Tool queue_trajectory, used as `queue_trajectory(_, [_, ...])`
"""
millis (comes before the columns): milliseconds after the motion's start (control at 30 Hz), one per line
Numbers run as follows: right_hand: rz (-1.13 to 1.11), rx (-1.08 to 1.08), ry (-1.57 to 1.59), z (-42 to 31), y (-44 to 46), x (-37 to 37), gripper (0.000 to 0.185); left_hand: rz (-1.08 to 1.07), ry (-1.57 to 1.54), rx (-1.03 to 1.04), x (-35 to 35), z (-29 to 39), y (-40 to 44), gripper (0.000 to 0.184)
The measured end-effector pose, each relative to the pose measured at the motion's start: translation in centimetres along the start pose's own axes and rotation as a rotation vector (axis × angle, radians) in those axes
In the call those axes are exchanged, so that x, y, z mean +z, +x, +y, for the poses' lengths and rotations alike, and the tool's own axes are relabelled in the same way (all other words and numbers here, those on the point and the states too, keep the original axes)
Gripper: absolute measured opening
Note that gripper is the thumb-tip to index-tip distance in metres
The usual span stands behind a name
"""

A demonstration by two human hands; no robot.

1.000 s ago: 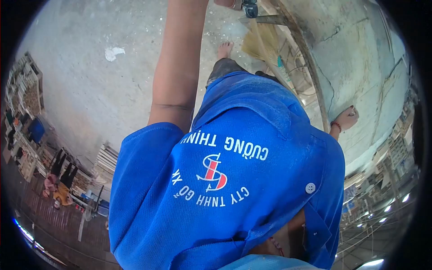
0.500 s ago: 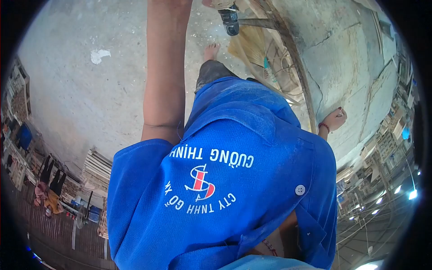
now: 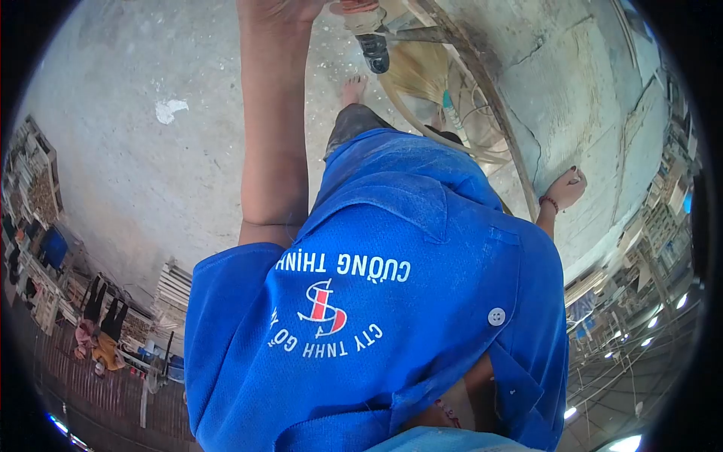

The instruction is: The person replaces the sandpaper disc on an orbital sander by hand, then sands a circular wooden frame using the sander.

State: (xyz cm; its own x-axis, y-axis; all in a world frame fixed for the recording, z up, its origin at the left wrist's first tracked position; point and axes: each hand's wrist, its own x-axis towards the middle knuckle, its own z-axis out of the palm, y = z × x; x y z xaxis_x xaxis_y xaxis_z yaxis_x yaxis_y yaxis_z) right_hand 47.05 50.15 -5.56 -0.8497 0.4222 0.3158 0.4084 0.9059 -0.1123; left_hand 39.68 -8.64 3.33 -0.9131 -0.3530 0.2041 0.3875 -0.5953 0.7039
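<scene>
**Hand Tool and Hose Ahead of the Blue Shirt**

Head view. Reference landmark: the blue shirt (image 3: 361, 226). The hand tool (image 3: 373, 47) is ahead of the shirt, beyond its hem, partly cut off by the frame edge. The left hand (image 3: 290, 9) is ahead and to the left of the shirt, near the hand tool; its fingers are cropped, so whether they grip the tool cannot be told. The right hand (image 3: 568, 188) is to the right of the shirt, at a pale, cracked surface (image 3: 587, 113), fingers curled; whether it holds anything cannot be determined.

Handling (judged): the hand tool is probably rigid, moderately heavy and not fragile; its smooth casing may slip. Grasp it around the body, clear of the black end. The hose (image 3: 404, 115) should be light and flexible; allow for drag.

Appearance: the hand tool shows a black end directed toward the shirt, a pale collar and a reddish area of unclear nature. The hose is tan and curves toward the shirt's right side; its joint is indistinct. A straw-coloured broom (image 3: 422, 68) is ahead and to the right of the shirt.
</scene>
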Motion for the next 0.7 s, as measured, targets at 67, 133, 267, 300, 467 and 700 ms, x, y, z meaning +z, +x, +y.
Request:
queue_trajectory(67, [0.016,-0.006,0.025,0.4,0.3,0.6,0.048,0.016,-0.041,0.009,1.5,1.4,-0.6,0.032])
queue_trajectory(133, [0.006,-0.009,-0.001,0.4,0.6,0.6,0.046,-0.05,-0.017,0.052,0.7,1.4,-0.4,0.034])
queue_trajectory(267, [0.022,-0.032,0.004,0.4,0.1,0.4,0.045,0.016,0.08,0.035,-0.3,1.1,-0.1,0.038])
queue_trajectory(300, [0.027,-0.03,0.007,0.6,0.0,0.5,0.044,0.043,0.027,0.074,0.1,0.9,-0.2,0.037])
queue_trajectory(467, [0.043,-0.039,-0.004,0.5,0.2,0.7,0.043,0.099,-0.247,0.051,1.0,-0.3,-1.0,0.044])
queue_trajectory(700, [0.048,-0.005,0.039,0.6,-0.3,0.8,0.041,0.256,0.303,0.139,2.0,0.4,-0.7,0.067])
